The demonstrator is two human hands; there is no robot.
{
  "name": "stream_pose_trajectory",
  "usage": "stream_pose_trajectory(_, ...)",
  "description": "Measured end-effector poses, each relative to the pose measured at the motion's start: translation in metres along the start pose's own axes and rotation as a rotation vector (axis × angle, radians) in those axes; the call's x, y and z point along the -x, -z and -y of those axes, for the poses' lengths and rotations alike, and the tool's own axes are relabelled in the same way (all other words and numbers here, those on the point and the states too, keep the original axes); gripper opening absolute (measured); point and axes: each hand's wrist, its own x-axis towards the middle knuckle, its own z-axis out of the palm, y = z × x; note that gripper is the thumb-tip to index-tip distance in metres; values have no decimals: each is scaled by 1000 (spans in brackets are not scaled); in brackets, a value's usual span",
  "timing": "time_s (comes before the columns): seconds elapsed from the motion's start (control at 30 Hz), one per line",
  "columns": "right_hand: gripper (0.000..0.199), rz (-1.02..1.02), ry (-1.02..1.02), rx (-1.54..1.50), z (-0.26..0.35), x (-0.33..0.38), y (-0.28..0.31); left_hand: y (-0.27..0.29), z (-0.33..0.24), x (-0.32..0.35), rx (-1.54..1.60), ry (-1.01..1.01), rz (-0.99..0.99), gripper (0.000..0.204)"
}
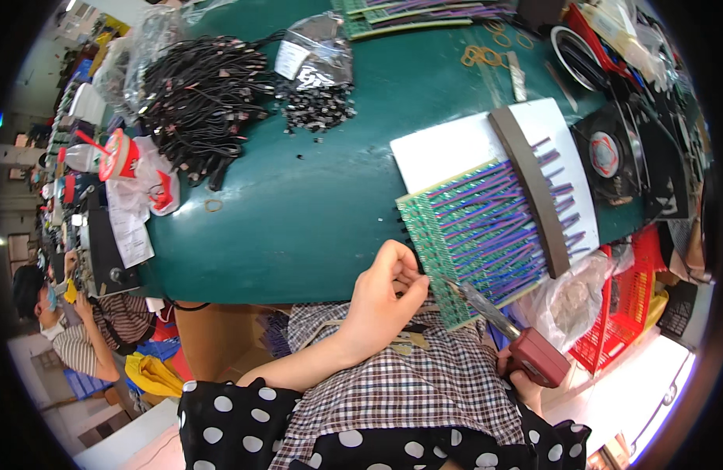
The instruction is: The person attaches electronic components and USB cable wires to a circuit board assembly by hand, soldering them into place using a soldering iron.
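Observation:
A green circuit board panel (424,227) with rows of purple and blue wires (495,227) lies on a white board (448,153). Across the wires rests a long brown bar (534,196). Small black parts stick out along the panel's left edge. My left hand (385,301) is closed in a pinch at the panel's near left corner; what is between its fingertips is too small to make out. My right hand (526,388) grips the dark red handle of a soldering iron (538,357), its metal shaft slanting up to the panel's near edge.
A heap of black cables (205,102) and a bag of small black parts (314,59) lie at the far left. Nearer is a red cup (120,157). Rubber bands (480,56) and more panels (408,19) are at the back. Red crates (624,305) stand right; another person (79,337) sits left.

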Motion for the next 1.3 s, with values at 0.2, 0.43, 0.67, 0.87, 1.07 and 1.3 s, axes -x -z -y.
stream_pose_trajectory(0.2,63,-129,93,-116,-6,6,-3,91,-9,-64,-531,-315,-568,24)
stream_pose_trajectory(0.43,62,-88,77,-86,-2,4,-7,149,-10,-103,-796,-259,-401,16)
stream_pose_trajectory(0.67,53,-70,76,-100,-5,4,-6,110,-21,-67,30,-157,-141,7)
stream_pose_trajectory(0.87,52,-22,111,-221,-8,2,-2,43,-5,-7,347,181,195,6)
stream_pose_trajectory(1.07,70,-91,88,-92,-7,2,-4,10,0,8,308,199,141,12)
stream_pose_trajectory(1.3,66,24,96,-53,-13,5,7,-5,10,6,238,122,46,21)
